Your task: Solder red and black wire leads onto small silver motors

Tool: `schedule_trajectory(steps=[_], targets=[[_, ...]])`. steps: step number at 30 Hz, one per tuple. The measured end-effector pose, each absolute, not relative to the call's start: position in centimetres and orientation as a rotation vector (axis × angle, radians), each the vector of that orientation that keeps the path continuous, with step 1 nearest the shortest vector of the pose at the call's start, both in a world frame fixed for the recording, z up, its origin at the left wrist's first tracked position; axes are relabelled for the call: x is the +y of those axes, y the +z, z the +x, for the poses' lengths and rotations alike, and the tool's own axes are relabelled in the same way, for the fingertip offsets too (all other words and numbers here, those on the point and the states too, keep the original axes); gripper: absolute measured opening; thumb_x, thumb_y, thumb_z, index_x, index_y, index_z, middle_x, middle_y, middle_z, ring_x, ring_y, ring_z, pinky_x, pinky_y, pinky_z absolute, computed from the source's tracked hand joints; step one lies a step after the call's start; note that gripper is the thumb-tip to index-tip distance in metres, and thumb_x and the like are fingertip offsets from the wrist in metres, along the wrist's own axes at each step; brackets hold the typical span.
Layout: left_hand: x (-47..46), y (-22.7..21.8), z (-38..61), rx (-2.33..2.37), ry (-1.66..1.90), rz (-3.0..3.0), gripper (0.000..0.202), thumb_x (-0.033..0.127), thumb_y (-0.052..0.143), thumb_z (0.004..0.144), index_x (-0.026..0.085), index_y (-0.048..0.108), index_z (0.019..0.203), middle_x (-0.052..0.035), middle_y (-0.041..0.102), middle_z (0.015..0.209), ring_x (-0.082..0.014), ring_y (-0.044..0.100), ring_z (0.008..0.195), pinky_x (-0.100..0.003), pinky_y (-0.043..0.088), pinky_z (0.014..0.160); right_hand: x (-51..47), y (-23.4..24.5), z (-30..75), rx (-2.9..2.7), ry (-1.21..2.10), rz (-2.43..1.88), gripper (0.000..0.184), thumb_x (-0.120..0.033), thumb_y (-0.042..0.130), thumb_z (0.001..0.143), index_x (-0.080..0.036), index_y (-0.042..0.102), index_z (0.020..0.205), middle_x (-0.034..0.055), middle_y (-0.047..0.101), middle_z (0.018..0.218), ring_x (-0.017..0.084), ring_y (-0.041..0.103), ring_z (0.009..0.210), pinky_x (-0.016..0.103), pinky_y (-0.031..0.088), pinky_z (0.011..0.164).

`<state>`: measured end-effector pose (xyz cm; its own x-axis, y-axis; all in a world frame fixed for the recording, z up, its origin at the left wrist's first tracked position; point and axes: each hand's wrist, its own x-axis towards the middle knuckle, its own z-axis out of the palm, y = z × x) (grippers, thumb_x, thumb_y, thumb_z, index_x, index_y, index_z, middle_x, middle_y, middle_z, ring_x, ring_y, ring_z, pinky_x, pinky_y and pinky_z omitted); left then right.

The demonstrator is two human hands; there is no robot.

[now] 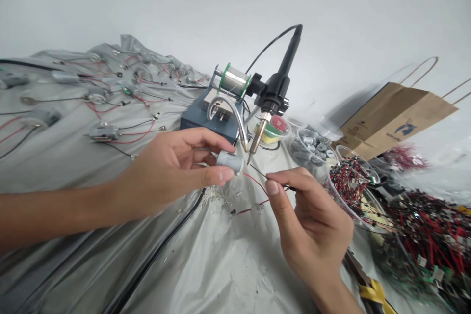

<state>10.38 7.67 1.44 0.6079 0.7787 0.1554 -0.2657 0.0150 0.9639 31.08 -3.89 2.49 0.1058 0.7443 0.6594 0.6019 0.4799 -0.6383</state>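
Observation:
My left hand [176, 171] grips a small grey electric motor [230, 161] between thumb and fingers, its end facing right. Between thumb and forefinger, my right hand [309, 211] pinches a thin black wire [258, 171], whose free end points up toward the iron's tip. A soldering iron [260, 133] is clamped in a stand, tip down, just above the gap between my hands. The solder feed tube [240, 120] curves down beside that tip. From the motor's end a red wire [255, 180] runs right, with a small switch-like part [234, 212] below on the sheet.
A solder spool [235, 81] sits on a blue station [193, 115] behind. Several wired motors [103, 132] lie at left on the grey sheet [221, 274]. At right are a tub of motors [311, 147], wire bundles [349, 181], a paper bag [390, 120] and yellow-handled pliers [373, 292].

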Motion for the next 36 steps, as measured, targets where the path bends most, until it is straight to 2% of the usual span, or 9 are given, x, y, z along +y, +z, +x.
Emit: schedule_trajectory(steps=[6, 15, 19, 24, 29, 36], targets=[[7.66, 1.12, 10.35, 0.492, 0.864, 1.324, 0.027, 0.030, 0.094, 0.085, 0.030, 0.082, 0.109, 0.0018, 0.082, 0.088, -0.0124, 0.075, 0.077, -0.017, 0.062, 0.070, -3.85, 2.52, 31.07, -1.582, 0.159, -1.202, 0.024, -0.004, 0.071, 0.098, -0.023, 0.075, 0.110, 0.0000, 0.071, 0.092, 0.014, 0.061, 0.082, 0.032, 0.047, 0.073], [7.65, 1.38, 10.38, 0.459, 0.858, 1.318, 0.028, 0.026, 0.091, 0.087, 0.021, 0.078, 0.112, -0.0005, 0.081, 0.089, -0.0123, 0.072, 0.078, -0.020, 0.060, 0.071, -3.84, 2.60, 31.05, -1.594, 0.147, -1.200, 0.023, -0.004, 0.071, 0.098, -0.023, 0.075, 0.110, -0.0004, 0.071, 0.092, 0.014, 0.060, 0.081, 0.032, 0.047, 0.072], [7.58, 1.44, 10.38, 0.455, 0.848, 1.302, 0.025, 0.023, 0.089, 0.089, 0.020, 0.077, 0.111, 0.0008, 0.080, 0.085, -0.0111, 0.071, 0.076, -0.019, 0.058, 0.069, -3.81, 2.57, 31.01, -1.596, 0.154, -1.195, 0.023, -0.004, 0.071, 0.098, -0.023, 0.075, 0.110, -0.0005, 0.071, 0.091, 0.013, 0.061, 0.082, 0.032, 0.046, 0.073], [7.56, 1.47, 10.39, 0.460, 0.847, 1.308, 0.027, 0.026, 0.090, 0.088, 0.020, 0.077, 0.112, -0.0008, 0.081, 0.089, -0.0130, 0.072, 0.077, -0.022, 0.059, 0.072, -3.76, 2.57, 30.99, -1.598, 0.155, -1.194, 0.024, -0.003, 0.071, 0.097, -0.023, 0.075, 0.110, -0.0007, 0.072, 0.092, 0.014, 0.061, 0.083, 0.032, 0.047, 0.073], [7.57, 1.58, 10.46, 0.457, 0.863, 1.313, 0.024, 0.022, 0.089, 0.088, 0.021, 0.078, 0.109, 0.0006, 0.080, 0.085, -0.0109, 0.070, 0.074, -0.019, 0.058, 0.068, -3.86, 2.67, 31.01, -1.604, 0.153, -1.204, 0.024, -0.003, 0.070, 0.098, -0.023, 0.075, 0.110, -0.0011, 0.071, 0.092, 0.013, 0.061, 0.083, 0.031, 0.047, 0.073], [7.69, 1.36, 10.39, 0.496, 0.869, 1.341, 0.026, 0.028, 0.094, 0.084, 0.028, 0.082, 0.107, 0.0031, 0.080, 0.086, -0.0113, 0.073, 0.077, -0.016, 0.059, 0.068, -3.86, 2.68, 31.06, -1.615, 0.154, -1.195, 0.023, -0.004, 0.070, 0.098, -0.022, 0.074, 0.110, -0.0015, 0.071, 0.093, 0.012, 0.061, 0.083, 0.030, 0.047, 0.073]])
